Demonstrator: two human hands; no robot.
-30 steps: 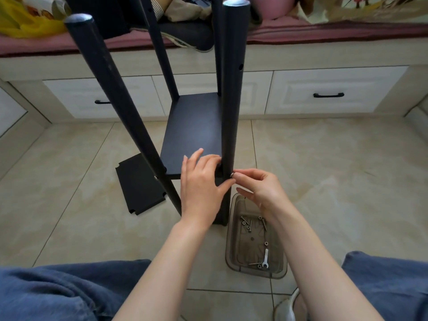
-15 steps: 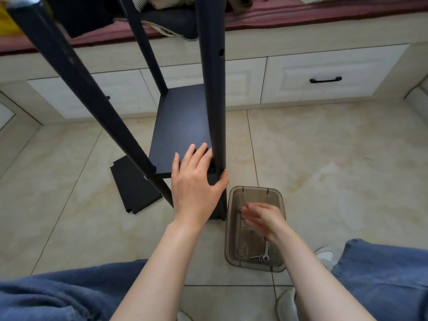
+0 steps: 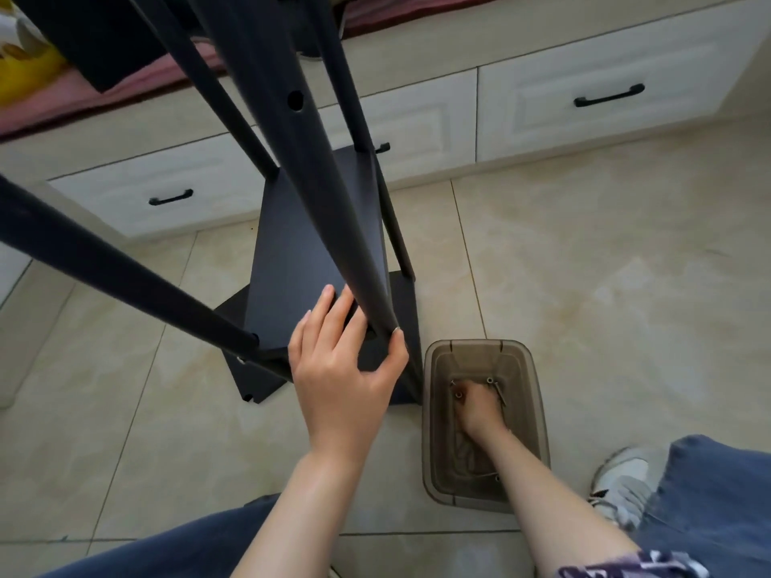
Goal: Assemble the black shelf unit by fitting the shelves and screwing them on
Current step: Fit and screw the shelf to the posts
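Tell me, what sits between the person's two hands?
In the head view, the black post's lower end and the brown tray's near wall separate the left hand from the right hand.

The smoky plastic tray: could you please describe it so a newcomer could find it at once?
Start at the black shelf unit standing on the beige tiled floor. Just right of its base lies the tray, with the right hand in it among loose screws. It is the only translucent, brownish container there.

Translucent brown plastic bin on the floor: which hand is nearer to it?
Right. The right hand is inside the brown plastic bin, fingers among loose metal screws; the left hand is outside, to its left, resting on the black shelf board.
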